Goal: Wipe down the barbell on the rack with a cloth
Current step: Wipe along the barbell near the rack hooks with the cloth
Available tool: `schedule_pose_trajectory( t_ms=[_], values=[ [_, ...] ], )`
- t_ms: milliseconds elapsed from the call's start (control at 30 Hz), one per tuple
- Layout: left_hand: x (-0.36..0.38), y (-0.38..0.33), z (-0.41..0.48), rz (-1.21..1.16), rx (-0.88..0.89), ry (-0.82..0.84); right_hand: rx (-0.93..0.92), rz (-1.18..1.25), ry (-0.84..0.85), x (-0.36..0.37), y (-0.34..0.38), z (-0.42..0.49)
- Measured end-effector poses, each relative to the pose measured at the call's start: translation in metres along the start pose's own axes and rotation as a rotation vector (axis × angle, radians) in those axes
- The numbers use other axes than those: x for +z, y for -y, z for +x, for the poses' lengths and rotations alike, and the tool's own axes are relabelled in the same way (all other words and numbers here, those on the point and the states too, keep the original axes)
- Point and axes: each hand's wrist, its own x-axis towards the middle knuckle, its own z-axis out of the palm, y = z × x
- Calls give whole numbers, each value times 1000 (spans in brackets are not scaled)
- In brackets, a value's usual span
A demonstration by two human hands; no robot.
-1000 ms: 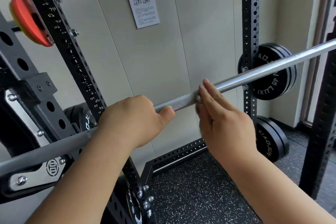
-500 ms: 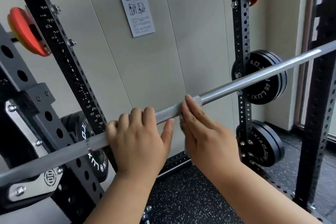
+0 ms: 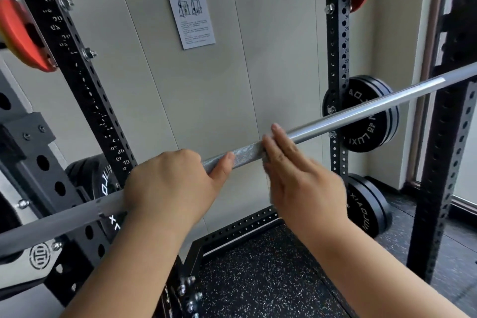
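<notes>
Against a pale panelled wall (image 3: 206, 100), the barbell (image 3: 361, 111) lies across the rack (image 3: 85, 100). The left hand (image 3: 170, 188) grips it closed; the right hand (image 3: 302, 175), fingers flat, presses a barely visible cloth (image 3: 266, 160) beside it. Firm wrapped pressure should clean best.

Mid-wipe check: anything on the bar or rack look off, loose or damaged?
Nothing stands out. The barbell lies across the rack, left hand wrapped around it, right hand flat against the knurling. Only a sliver of cloth shows beside the right fingers.
</notes>
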Motion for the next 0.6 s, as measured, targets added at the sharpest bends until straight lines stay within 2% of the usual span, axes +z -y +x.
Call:
schedule_pose_trajectory(
  t_ms=[100, 267, 433, 600],
  values=[
    [-6, 1, 4, -58, 1, 72, 138, -8, -47, -9, -18, 11],
    [-3, 1, -2, 1, -8, -17, -78, 73, 58, -2, -2, 1],
    [6, -2, -12, -101, -4, -119, -5, 17, 63, -16, -23, 27],
    [4, -34, -20, -95, 15, -150, -56, -55, 212, -27, -34, 39]
  ],
)
